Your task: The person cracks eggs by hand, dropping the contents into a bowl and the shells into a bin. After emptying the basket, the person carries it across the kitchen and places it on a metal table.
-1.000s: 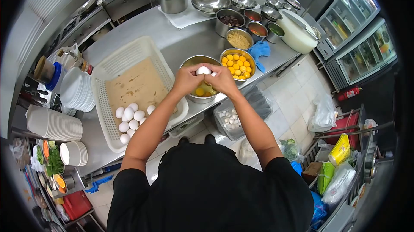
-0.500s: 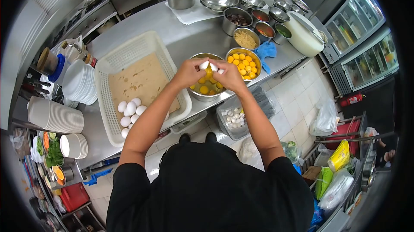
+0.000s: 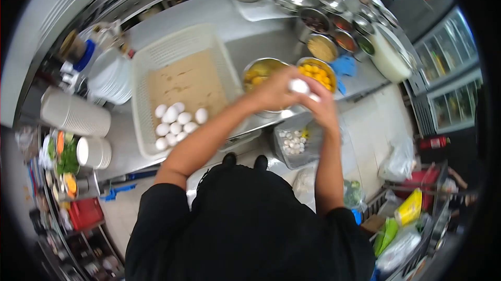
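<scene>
Steel counter (image 3: pixel 253 43) | left hand (image 3: pixel 278 91) and right hand (image 3: pixel 323 108) were together, clasping white eggshells (image 3: pixel 299 86) | yolks (image 3: pixel 314 72) lay just beyond grip; slack hold risked dropping fragments there

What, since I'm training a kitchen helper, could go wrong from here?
Shell bits or drips could fall into the bowl of yolks, as the left hand and right hand hold white shells close to its rim. Shells might miss the bin on the floor and make it slippery. The bowl of cracked eggs, near the counter edge, could get bumped.
</scene>
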{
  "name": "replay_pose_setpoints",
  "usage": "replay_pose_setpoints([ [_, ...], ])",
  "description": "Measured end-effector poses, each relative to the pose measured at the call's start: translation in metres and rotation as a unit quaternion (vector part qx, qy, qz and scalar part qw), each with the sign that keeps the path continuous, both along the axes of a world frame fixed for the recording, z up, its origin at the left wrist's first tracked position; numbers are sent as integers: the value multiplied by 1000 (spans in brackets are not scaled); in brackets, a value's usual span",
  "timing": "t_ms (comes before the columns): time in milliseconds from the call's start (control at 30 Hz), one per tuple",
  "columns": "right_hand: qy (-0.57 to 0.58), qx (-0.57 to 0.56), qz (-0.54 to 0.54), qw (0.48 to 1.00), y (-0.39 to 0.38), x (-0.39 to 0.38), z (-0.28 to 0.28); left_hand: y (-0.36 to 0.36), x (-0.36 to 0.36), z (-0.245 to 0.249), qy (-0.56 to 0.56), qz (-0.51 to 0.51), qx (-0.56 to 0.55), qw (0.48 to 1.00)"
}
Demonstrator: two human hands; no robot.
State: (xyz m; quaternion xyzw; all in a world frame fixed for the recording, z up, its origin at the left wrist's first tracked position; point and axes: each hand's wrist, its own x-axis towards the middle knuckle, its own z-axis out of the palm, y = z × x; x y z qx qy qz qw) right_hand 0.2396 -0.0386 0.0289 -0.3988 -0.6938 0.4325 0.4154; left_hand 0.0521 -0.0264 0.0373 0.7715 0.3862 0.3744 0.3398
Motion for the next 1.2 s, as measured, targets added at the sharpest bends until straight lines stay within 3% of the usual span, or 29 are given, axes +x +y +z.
replay_pose_setpoints([
  [33, -2, -23, -33, 999, -12, 18, -4, -3, 15, -13, -54, -53, 41, 996],
  [67, 96, -109, -40, 989, -30, 29, -4, -23, 23, 12, -80, -125, 27, 989],
  [133, 109, -151, -105, 977, -61, 49, -11, -41, 42, -3, -61, -110, 119, 985],
  [167, 65, -201, -142, 967, -70, 65, -29, -44, 28, -2, -55, -92, 117, 987],
  [233, -51, -124, -169, 977, -81, 89, -89, -52, 4, 3, -70, -69, 79, 992],
  [267, -171, -140, -227, 949, -89, 104, -122, -50, -26, 2, -29, -20, 75, 997],
  [333, 7, -341, -298, 892, -99, 108, -135, -46, -115, -4, 44, 88, 10, 995],
  [367, 7, -343, -299, 890, -97, 114, -144, -42, -176, -21, 107, 67, 44, 991],
  [400, 238, -354, -278, 861, -96, 122, -154, -47, -234, -50, 219, 137, -6, 966],
  [433, 456, -342, -245, 784, -102, 129, -159, -62, -278, -54, 365, 148, -27, 919],
  [467, 454, -340, -253, 783, -104, 124, -146, -71, -291, -32, 423, 181, -200, 865],
  [500, 502, -351, -240, 753, -99, 104, -116, -68, -325, -50, 520, 99, -237, 815],
  [567, 561, -360, -217, 713, -83, 71, -87, -75, -345, -66, 519, 61, -268, 809],
  [633, 590, -380, -160, 694, -70, 65, -77, -78, -368, -102, 485, 22, -120, 866],
  [667, 607, -399, -103, 679, -64, 66, -82, -77, -360, -94, 494, 18, -138, 859],
  [700, 597, -392, -52, 698, -59, 62, -82, -74, -346, -83, 514, 27, -192, 836],
  [800, 554, -383, 61, 736, -52, 25, -49, -76, -340, -75, 504, 60, -165, 845],
  [833, 511, -361, 19, 780, -50, 14, -42, -78, -338, -66, 495, 67, -175, 848],
  [867, 512, -360, 18, 780, -50, 4, -34, -79, -337, -58, 487, 77, -185, 850],
  [900, 452, -316, -18, 834, -49, -6, -25, -78, -338, -54, 489, 77, -185, 849],
  [933, 388, -268, -54, 880, -47, -13, -20, -75, -339, -49, 424, 139, -143, 883],
  [967, 358, -250, -54, 898, -46, -17, -18, -71, -339, -44, 355, 199, -100, 908],
  [1000, 360, -252, -53, 897, -45, -23, -15, -64, -334, -41, 358, 199, -101, 907],
  [1033, 311, -237, -72, 918, -44, -30, -11, -55, -325, -36, 147, 214, -181, 949],
  [1067, 260, -222, -90, 935, -43, -36, -9, -49, -312, -34, -73, 219, -252, 940],
  [1133, 261, -222, -63, 937, -39, -44, -5, -43, -261, -11, -246, 157, -280, 915],
  [1200, 182, -150, -32, 971, -37, -56, 5, -27, -228, -29, -380, 46, -284, 879],
])
